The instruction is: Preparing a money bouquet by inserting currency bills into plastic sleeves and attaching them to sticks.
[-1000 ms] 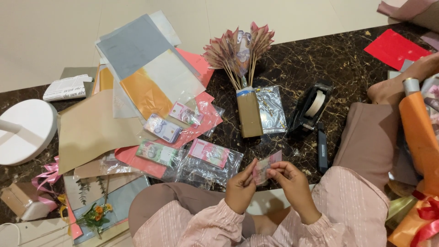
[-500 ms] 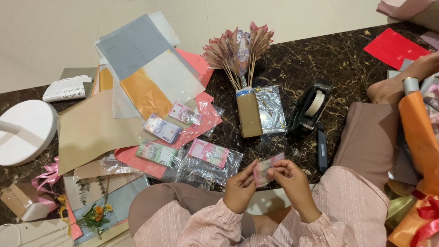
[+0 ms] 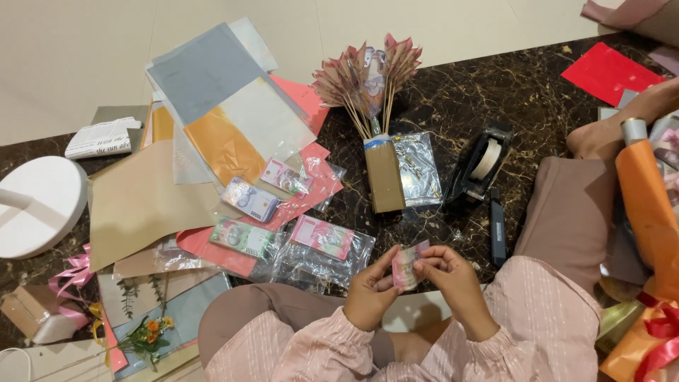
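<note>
Starting at the floor's left edge there's a white round stand base point(image 3: 35, 205), with a folded newspaper point(image 3: 102, 138) above it toward the far side and pink ribbon point(image 3: 71, 272) near the close left corner. Next over is a messy fan of paper sheets point(image 3: 212, 113) (grey, orange, tan, pink, all overlapping), and lying on their near side are bagged stacks of banknotes point(image 3: 322, 237). Dead center at the near edge, the left hand point(image 3: 371, 293) and right hand point(image 3: 453, 279) both pinch one folded banknote point(image 3: 407, 265), fingers closed on it from either side, held up just above the person's lap. Beyond them a bundle of folded notes on sticks point(image 3: 368, 74) lies on the dark marble, its stems taped into a brown sleeve. Right of that sits a black tape dispenser point(image 3: 484, 166), then a red sheet point(image 3: 605, 71) at the far right corner and an orange roll point(image 3: 647, 198) at the right edge.
</note>
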